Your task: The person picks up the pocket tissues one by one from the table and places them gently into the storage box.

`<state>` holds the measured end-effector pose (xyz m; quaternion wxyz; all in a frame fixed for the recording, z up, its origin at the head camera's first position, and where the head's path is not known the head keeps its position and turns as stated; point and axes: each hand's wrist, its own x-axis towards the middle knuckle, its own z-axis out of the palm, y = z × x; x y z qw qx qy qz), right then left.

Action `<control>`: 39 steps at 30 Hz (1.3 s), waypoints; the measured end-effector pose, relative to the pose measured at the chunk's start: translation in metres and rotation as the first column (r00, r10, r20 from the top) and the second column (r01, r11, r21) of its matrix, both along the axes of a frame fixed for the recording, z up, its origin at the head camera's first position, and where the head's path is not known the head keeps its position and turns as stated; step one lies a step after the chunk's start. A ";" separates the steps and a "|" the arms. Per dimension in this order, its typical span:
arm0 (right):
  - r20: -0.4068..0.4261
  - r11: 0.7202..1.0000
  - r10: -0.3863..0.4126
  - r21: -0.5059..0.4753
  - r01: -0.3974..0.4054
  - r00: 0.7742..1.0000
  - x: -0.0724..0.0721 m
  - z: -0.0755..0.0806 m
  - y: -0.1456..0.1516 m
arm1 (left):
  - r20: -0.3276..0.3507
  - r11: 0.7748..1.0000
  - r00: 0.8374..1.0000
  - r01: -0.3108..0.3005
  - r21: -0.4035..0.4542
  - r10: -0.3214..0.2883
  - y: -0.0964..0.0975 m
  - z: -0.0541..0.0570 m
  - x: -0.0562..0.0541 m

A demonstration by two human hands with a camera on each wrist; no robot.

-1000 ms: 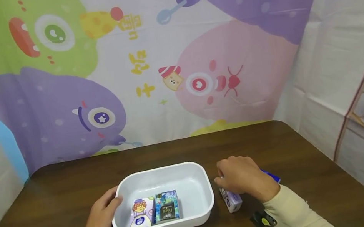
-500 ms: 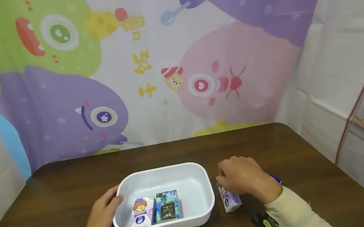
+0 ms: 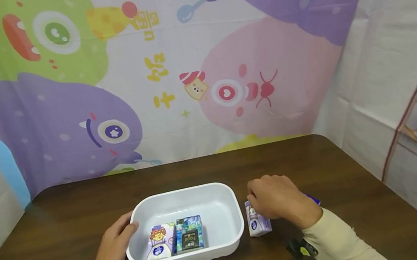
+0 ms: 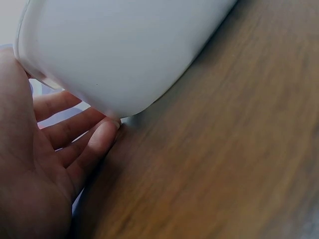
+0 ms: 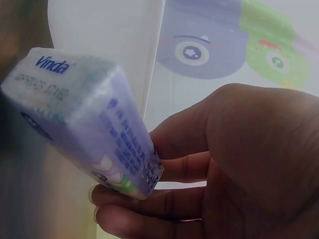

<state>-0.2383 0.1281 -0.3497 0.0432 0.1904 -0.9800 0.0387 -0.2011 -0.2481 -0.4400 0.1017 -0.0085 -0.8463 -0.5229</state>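
My left hand (image 3: 112,249) holds the left end of a white plastic tub (image 3: 188,259), thumb over the rim. In the left wrist view its fingers (image 4: 75,127) reach along the outside of the tub wall. Right of the tub, my right hand (image 3: 282,199) pinches a small purple and white pack of pocket tissues (image 3: 259,224). The word Vinda shows on the end of that tissue pack (image 5: 75,94) in the right wrist view. Inside the tub, a purple and white tissue pack (image 3: 161,242) lies beside a blue-green patterned one (image 3: 188,232).
Behind my right wrist a blue object (image 3: 312,198) shows in part; the hand hides the remainder. Everything stands on a dark brown wooden table (image 3: 94,199). A cartoon-printed curtain (image 3: 177,138) hangs at the back edge, and a pale cloth (image 3: 352,96) hangs on the right.
The tissue pack in my right hand has turned straighter and shifted slightly left, towards the tub. My left hand keeps its hold on the tub.
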 end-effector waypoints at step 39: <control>-0.060 0.999 0.016 -0.049 -0.019 0.998 -0.001 0.005 0.003 | 0.021 1.000 1.000 -0.019 -0.015 0.020 0.001 0.000 0.002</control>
